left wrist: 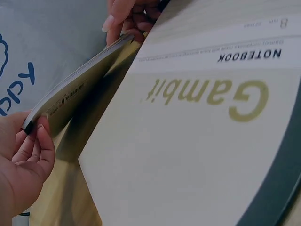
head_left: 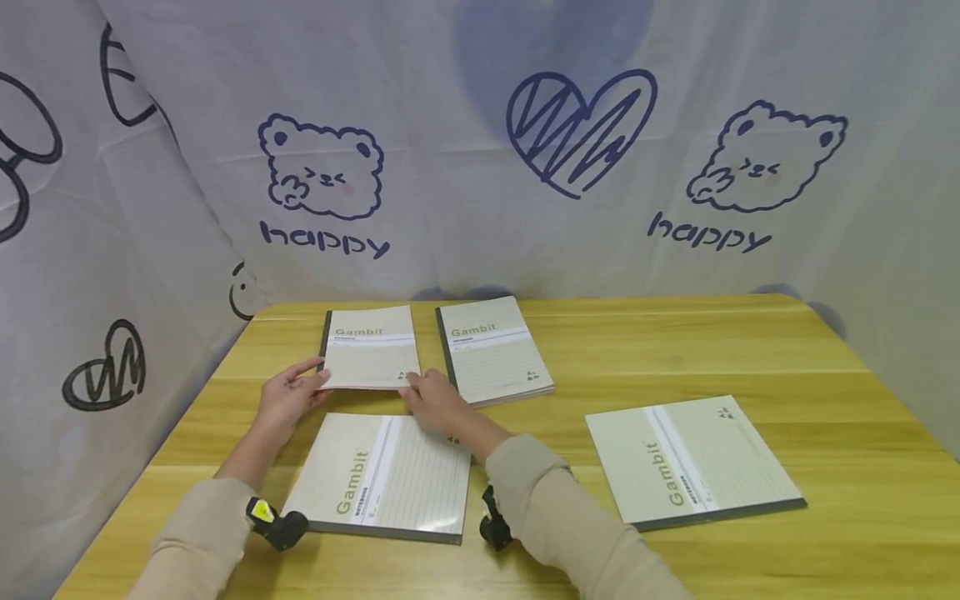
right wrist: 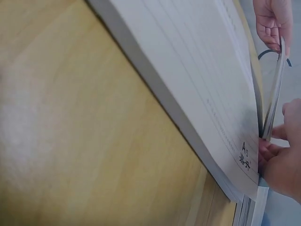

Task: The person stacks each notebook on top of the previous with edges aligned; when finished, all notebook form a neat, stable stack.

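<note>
A small beige "Gambit" notebook (head_left: 369, 348) at the back left of the wooden table (head_left: 675, 350) is held by both hands, its near edge raised. My left hand (head_left: 288, 396) pinches its dark-spined near-left corner (left wrist: 29, 123) between thumb and fingers. My right hand (head_left: 435, 400) grips the near-right corner (right wrist: 269, 134). In the left wrist view the held notebook (left wrist: 80, 89) slants up above a larger Gambit notebook (left wrist: 197, 141), with the right hand (left wrist: 131, 14) at its far end. The right wrist view shows the held notebook (right wrist: 275, 94) edge-on between the right hand (right wrist: 282, 165) and the left hand (right wrist: 272, 21).
A second small notebook (head_left: 495, 350) lies just right of the held one, looking like a thin stack. One large notebook (head_left: 386, 475) lies between my forearms and another (head_left: 690, 458) at the right. A printed cloth backdrop (head_left: 480, 167) closes the back and sides.
</note>
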The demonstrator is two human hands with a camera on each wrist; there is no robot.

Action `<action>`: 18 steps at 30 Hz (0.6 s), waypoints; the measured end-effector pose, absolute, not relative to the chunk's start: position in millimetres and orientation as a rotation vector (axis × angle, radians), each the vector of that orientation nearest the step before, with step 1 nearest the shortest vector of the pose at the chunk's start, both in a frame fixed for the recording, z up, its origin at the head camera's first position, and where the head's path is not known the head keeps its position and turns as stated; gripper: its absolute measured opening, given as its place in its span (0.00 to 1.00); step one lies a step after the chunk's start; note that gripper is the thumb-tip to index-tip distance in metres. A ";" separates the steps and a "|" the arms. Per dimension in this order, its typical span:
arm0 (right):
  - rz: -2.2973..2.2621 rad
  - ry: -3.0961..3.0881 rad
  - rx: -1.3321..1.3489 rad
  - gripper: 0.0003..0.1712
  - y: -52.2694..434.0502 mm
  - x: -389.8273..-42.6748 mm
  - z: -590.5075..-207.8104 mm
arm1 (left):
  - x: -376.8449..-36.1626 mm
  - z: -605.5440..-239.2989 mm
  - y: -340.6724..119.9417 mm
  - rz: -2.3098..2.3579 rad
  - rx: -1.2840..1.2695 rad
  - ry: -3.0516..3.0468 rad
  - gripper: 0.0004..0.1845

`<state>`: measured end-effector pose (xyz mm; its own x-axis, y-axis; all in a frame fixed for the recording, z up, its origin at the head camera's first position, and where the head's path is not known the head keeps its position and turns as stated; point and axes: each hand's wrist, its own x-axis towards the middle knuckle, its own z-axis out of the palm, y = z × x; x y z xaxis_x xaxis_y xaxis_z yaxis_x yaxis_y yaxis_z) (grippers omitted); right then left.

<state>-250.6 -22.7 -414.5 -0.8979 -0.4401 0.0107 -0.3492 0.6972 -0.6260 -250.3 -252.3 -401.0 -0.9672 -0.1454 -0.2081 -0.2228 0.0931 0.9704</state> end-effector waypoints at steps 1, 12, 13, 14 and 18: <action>-1.066 2.735 -0.634 0.27 -22.2 -250.6 -414.2 | -248.6 -399.2 -251.5 2.071 -0.393 2.250 0.31; -1.798 2.416 -0.250 0.19 -11.5 -258.7 -413.5 | -239.9 -388.4 -241.8 2.263 -0.423 2.083 0.30; -1.852 2.364 -0.233 0.18 -9.7 -259.3 -413.7 | -239.0 -388.0 -240.8 2.268 -0.424 2.074 0.30; -1.907 2.304 -0.213 0.18 -8.2 -259.5 -413.1 | -237.7 -387.2 -239.5 2.274 -0.422 2.063 0.31; -2.043 2.121 -0.126 0.19 -3.8 -258.2 -411.7 | -231.6 -383.6 -234.4 2.307 -0.431 2.020 0.32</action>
<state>-258.2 -3.8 -411.7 -0.9776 -0.1946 -0.0805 0.0731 0.0447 -0.9963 -231.6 -234.4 -383.6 -0.9603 -0.1479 -0.2365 -0.2148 -0.1486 0.9653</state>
